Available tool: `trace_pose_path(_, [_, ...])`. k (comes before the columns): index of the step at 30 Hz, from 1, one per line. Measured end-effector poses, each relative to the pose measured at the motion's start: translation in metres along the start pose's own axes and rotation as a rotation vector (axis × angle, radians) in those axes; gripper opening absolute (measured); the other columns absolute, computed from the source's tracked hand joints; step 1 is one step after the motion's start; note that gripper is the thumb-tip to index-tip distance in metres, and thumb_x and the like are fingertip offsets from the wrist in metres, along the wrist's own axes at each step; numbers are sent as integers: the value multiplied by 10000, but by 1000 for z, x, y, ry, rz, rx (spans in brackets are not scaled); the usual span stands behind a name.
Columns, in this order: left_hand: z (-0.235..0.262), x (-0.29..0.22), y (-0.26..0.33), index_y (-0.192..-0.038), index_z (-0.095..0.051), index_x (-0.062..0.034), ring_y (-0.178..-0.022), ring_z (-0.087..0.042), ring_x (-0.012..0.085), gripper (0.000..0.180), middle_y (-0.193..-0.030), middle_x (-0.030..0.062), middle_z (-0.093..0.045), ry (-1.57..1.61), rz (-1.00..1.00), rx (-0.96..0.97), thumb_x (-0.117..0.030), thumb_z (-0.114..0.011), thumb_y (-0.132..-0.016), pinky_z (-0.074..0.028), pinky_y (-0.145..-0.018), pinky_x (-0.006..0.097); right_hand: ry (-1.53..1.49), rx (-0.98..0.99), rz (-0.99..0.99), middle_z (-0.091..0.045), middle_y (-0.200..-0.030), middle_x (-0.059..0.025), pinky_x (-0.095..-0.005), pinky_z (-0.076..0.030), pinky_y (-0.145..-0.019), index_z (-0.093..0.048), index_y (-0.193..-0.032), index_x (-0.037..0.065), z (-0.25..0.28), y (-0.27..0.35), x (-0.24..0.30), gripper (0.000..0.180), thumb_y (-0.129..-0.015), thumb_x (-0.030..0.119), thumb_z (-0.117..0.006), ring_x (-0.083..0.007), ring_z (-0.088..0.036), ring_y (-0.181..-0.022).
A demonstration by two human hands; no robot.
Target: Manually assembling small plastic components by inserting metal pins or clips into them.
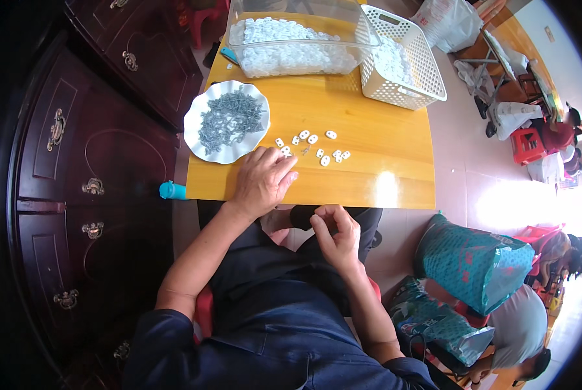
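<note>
About 10 small white plastic pieces (317, 146) lie loose on the yellow counter (369, 156). Left hand (263, 181) rests flat, fingers spread, touching them; right hand (336, 234) pinches closed below the counter edge, its contents hidden. 3 containers: white plate (196, 140) holding grey screws (231, 120); clear tub (304, 26) and white basket (427, 65), each holding white pieces.

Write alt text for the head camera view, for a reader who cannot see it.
A seated person's left hand rests on a yellow table beside scattered small white plastic pieces, while the right hand is curled below the table edge. A white plate of grey screws, a clear bin and a white basket stand behind.
</note>
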State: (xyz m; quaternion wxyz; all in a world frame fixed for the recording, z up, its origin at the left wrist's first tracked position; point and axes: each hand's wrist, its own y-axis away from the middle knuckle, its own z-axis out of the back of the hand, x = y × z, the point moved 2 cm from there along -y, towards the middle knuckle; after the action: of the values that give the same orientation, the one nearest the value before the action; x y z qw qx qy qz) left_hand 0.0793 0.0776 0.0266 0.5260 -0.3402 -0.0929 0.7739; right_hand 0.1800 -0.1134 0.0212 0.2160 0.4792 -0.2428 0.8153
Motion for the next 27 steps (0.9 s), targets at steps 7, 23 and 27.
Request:
trace_pose_path(7, [11, -1, 5, -1103, -721, -55, -897, -610, 279, 257, -929, 74, -623, -80, 45, 14, -154, -746, -867, -505, -775, 421, -125, 9, -93, -666, -782, -17, -219, -496, -656, -647, -980, -7, 3, 20, -20, 107, -924, 41, -724, -56, -612, -689])
trace_pose_path(23, [-3, -21, -9, -1125, -708, -50, -1089, -561, 297, 288, -1134, 101, -609, -222, 9, 86, -198, -711, -878, -459, -932, 448, -303, 24, -239, -633, -798, 34, -199, -474, -679, -643, -1012, 1, 15, 31, -33, 119, -962, 83, -714, -24, -557, -718])
trace_pose_path(27, [-4, -25, -10, -1132, -703, -43, -1095, -555, 300, 296, -1139, 102, -606, -249, -21, 104, -195, -712, -879, -458, -940, 450, -346, 16, -225, -626, -788, 40, -201, -470, -670, -646, -1009, 1, 13, 30, -32, 125, -960, 89, -719, -23, -549, -710])
